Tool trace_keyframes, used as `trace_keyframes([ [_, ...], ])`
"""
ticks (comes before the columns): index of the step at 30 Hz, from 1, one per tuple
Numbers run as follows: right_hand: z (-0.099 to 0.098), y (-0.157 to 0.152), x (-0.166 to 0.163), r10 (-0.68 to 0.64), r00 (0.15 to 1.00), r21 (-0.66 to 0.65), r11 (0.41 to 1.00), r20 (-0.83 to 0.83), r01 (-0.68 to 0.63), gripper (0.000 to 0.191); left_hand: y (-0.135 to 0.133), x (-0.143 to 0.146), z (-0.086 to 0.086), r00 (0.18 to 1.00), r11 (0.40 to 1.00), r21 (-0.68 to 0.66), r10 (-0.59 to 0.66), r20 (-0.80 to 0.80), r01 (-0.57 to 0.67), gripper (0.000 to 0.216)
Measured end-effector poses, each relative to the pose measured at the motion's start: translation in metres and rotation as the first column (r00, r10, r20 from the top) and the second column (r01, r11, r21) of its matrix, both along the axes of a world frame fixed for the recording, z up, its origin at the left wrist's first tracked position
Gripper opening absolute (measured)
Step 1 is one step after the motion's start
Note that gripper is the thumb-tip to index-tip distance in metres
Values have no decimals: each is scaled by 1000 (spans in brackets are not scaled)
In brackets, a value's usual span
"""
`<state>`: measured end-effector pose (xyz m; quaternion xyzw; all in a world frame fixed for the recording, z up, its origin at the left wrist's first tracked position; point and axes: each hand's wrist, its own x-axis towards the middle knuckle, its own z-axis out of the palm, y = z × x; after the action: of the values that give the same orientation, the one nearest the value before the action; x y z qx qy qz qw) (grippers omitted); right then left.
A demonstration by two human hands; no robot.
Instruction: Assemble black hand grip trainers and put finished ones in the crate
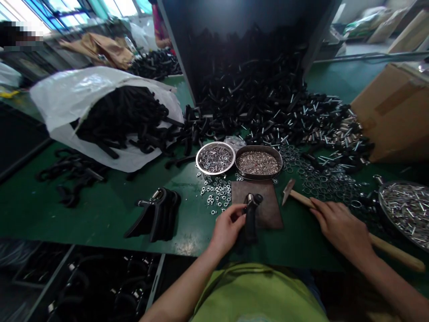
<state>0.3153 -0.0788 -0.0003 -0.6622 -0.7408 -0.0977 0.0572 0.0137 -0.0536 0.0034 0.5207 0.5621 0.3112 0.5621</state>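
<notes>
Your left hand (228, 229) pinches the black handle (250, 222) against the steel plate (270, 212), lower centre, steadying it. Right hand (340, 228) wraps the hammer (299, 197), kept close.

The green table (100, 219) carries black handles (261, 112), two bowls (198, 157), loose washers (216, 193), a hammer (300, 197).

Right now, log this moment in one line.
left hand: holds black grip on plate | right hand: on hammer | washer bowl behind
</notes>
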Motion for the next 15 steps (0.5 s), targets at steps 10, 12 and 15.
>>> trace_keyframes([
  [10, 46, 219, -108, 170, 902, -103, 968, -397, -228, 25, -37, 14, 33, 852, 840, -530, 194, 487, 112, 75],
  [12, 41, 261, -135, 163, 905, -154, 959, -392, -239, 23, -35, 6, 43, 890, 832, -536, 130, 437, 142, 73],
  [15, 26, 301, -169, 129, 920, -228, 947, -370, -225, 22, -22, -9, 55, 915, 885, -444, 56, 399, 139, 60],
])
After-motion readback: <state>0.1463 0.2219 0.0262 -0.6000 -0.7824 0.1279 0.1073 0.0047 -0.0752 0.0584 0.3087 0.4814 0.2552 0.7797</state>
